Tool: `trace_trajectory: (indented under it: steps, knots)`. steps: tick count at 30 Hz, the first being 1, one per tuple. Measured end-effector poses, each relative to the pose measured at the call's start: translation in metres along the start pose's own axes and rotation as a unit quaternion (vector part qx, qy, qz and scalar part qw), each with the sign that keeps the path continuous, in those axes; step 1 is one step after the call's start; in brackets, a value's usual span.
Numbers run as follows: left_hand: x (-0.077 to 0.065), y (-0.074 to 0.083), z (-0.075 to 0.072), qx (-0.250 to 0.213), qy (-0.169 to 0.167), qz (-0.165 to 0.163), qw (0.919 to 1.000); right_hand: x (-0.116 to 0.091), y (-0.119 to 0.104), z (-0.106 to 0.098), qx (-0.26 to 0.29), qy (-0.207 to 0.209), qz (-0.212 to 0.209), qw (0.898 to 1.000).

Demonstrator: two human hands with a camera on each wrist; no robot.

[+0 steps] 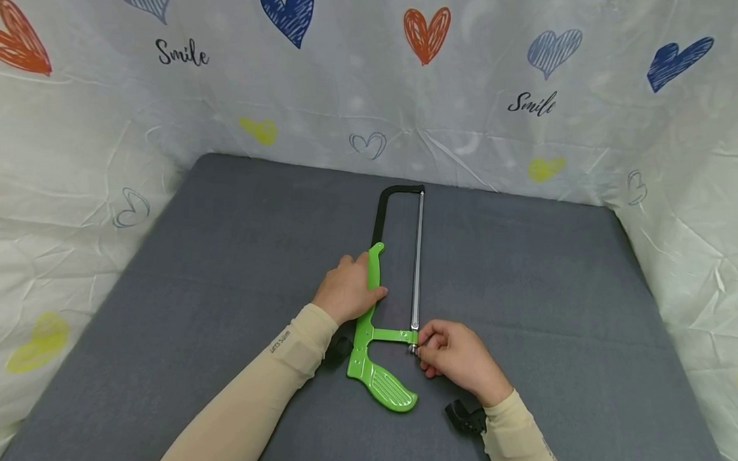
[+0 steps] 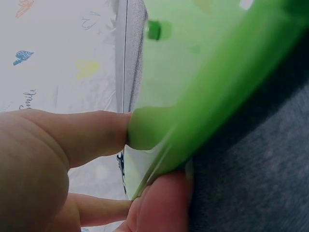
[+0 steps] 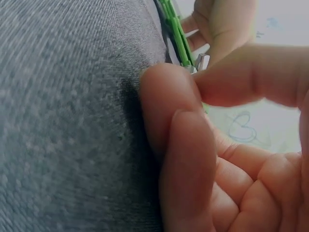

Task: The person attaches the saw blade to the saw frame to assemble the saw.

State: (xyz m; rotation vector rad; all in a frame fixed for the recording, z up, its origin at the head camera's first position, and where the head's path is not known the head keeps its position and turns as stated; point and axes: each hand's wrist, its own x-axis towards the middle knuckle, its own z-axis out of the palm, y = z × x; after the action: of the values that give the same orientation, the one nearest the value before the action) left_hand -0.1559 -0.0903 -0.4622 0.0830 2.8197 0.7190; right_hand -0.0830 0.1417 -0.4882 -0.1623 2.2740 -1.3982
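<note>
A hacksaw (image 1: 388, 387) with a bright green handle and a black front frame (image 1: 380, 214) lies on the grey table, its grip toward me. My left hand (image 1: 348, 289) holds the green body, thumb over the top and fingers around the far side; the left wrist view shows the glossy green frame (image 2: 193, 96) between thumb and fingers. At the near end of the silver blade bar (image 1: 417, 273), my right hand (image 1: 459, 359) pinches the small metal tension nut (image 1: 412, 349). In the right wrist view, thumb and fingertips mostly cover this nut (image 3: 203, 62).
Grey cloth (image 1: 253, 220) covers the table around the saw. A white curtain (image 1: 325, 86) printed with hearts hangs along the back and sides. Black wrist devices (image 1: 465, 418) sit at both cuffs.
</note>
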Motion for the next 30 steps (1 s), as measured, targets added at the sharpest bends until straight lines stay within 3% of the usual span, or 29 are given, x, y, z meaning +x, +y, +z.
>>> trace_trajectory:
  steps: [14,30]
  knots:
    - [0.001,-0.002,-0.001,-0.001,0.009,0.005,0.9999,-0.001,-0.006,0.01,-0.049,0.065,0.039,0.996]
    - [0.002,-0.004,0.0,-0.008,0.014,0.007,0.9998,-0.001,-0.004,0.008,-0.045,0.05,0.013,0.998]
